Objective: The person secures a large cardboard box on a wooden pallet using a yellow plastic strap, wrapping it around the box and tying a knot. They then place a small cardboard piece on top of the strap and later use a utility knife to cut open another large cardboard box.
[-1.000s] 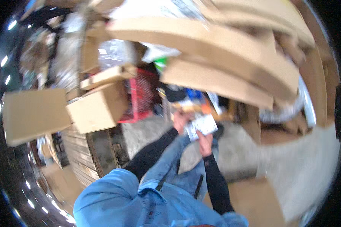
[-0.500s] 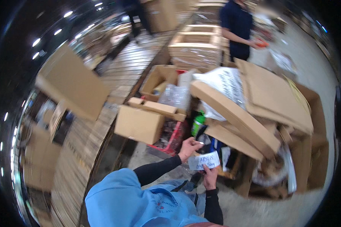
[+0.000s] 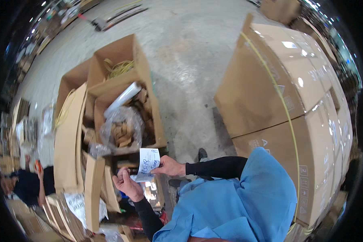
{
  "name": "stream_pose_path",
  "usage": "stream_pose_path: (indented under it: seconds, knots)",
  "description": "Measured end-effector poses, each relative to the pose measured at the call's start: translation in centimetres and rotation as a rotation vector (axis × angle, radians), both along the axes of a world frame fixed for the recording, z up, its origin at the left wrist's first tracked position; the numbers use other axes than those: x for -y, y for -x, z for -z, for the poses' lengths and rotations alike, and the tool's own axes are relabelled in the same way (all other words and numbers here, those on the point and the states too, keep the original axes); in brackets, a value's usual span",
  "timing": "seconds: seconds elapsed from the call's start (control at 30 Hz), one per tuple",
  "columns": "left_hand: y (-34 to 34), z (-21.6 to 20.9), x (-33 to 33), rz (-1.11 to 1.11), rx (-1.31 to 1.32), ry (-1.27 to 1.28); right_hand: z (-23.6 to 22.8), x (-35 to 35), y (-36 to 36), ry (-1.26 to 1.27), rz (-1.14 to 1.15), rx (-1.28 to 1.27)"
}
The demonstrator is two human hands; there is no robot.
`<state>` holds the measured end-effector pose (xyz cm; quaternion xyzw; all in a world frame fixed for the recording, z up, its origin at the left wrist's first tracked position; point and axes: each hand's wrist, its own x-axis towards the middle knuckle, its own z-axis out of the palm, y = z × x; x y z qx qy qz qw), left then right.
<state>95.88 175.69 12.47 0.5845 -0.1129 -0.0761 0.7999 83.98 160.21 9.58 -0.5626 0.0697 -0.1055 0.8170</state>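
Note:
My right hand [image 3: 169, 166] pinches one edge of a white paper slip [image 3: 148, 162] with blue handwriting, holding it up in front of me. Just beside the slip's other edge is my left hand [image 3: 129, 186]. Its fingers are curled with the thumb and forefinger close together; whatever may be between them is too small to make out. Below and beyond the hands stands a large open cardboard box [image 3: 159, 129]. Inside it lie a clear plastic bag [image 3: 123, 131] with brown scraps and a roll of clear film [image 3: 123, 99].
On the right rises a stack of large wrapped cartons [image 3: 266, 133] with a yellow strap [image 3: 284, 101]. Flat cardboard sheets [image 3: 68, 141] and a long narrow carton [image 3: 93, 193] lie at the left. Another person [image 3: 32, 183] holds something orange. A pallet jack [image 3: 113, 20] stands far off.
My view has swung far to the right, bringing the wrapped carton stack into sight. The slip stays in my right hand; my left hand remains close beside it.

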Motion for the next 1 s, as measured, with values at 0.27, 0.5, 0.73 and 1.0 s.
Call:
stream_pose_path:
  seconds: [0.27,0.5,0.73,1.0]
  knots:
    - [0.2,-3.0,23.5,0.328,-0.019,0.201,-2.5,17.2,4.1,-0.095,0.45,0.106]
    - [-4.7,-3.4,41.7,0.513,0.106,0.156,-1.1,32.6,0.9,0.142,0.623,0.12]
    - [-12.9,-1.9,64.7,0.734,0.221,0.277,0.8,50.7,-7.2,0.142,0.867,0.242]
    - [-8.8,-7.1,93.2,1.375,0.248,0.234,-3.1,68.6,-6.4,0.266,1.444,-0.042]
